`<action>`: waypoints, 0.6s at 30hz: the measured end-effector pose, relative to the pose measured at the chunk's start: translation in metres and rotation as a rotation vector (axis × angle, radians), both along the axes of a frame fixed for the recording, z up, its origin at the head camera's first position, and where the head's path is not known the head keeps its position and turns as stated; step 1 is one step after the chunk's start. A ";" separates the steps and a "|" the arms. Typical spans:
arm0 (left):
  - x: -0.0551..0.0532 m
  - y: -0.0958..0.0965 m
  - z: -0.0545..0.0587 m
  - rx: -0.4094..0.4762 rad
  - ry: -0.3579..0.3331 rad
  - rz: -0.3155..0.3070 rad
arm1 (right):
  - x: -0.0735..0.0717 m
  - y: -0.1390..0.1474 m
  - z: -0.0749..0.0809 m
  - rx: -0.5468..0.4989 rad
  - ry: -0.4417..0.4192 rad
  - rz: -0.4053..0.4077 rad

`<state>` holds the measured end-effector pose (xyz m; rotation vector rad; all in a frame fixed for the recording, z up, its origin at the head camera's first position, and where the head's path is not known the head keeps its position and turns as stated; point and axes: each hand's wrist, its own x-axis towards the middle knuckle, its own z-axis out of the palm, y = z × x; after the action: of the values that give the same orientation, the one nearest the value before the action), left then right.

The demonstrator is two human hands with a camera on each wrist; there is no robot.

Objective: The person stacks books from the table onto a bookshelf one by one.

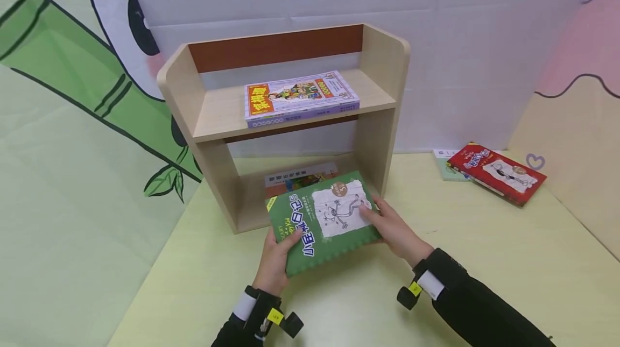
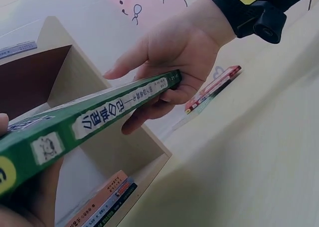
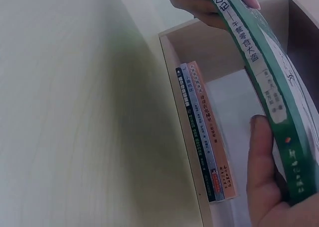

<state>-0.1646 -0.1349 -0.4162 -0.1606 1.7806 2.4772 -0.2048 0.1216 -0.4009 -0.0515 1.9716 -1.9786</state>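
A green book [image 1: 310, 218] with a white drawing panel on its cover is held between both hands, in front of the shelf's lower compartment. My left hand [image 1: 276, 261] grips its near left corner, thumb on the cover and fingers underneath. At the right end my right hand [image 1: 392, 228] pinches it, thumb on top. The spine of the green book [image 2: 104, 112] faces the left wrist camera, and the right wrist view shows it raised above the table. Behind it, a stack of several books [image 3: 204, 132] lies flat on the lower shelf, partly hidden by the green book in the head view.
A wooden two-tier bookshelf [image 1: 378, 142] stands against the back curtain. On its upper shelf lies a purple-edged book [image 1: 300, 97]. At the right, a red book [image 1: 499, 172] rests partly over a pale green book [image 1: 448, 167] on the table [image 1: 484, 261].
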 end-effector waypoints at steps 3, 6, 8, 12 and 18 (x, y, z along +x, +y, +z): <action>-0.002 -0.003 -0.001 -0.005 -0.006 0.014 | -0.004 -0.006 -0.003 0.009 0.015 -0.018; -0.006 -0.007 -0.003 -0.009 -0.012 0.021 | -0.008 -0.012 -0.005 0.012 0.021 -0.032; -0.008 -0.009 -0.004 -0.014 -0.013 0.022 | -0.011 -0.015 -0.007 0.010 0.024 -0.042; -0.014 -0.013 -0.008 -0.037 -0.024 0.025 | -0.018 -0.023 -0.014 0.018 0.011 -0.074; -0.029 -0.019 -0.014 -0.131 -0.046 0.038 | -0.032 -0.034 -0.026 0.029 -0.041 -0.118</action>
<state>-0.1936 -0.1543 -0.4305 -0.2608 1.9380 2.3611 -0.2365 0.0879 -0.4273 0.1145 2.0185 -2.0060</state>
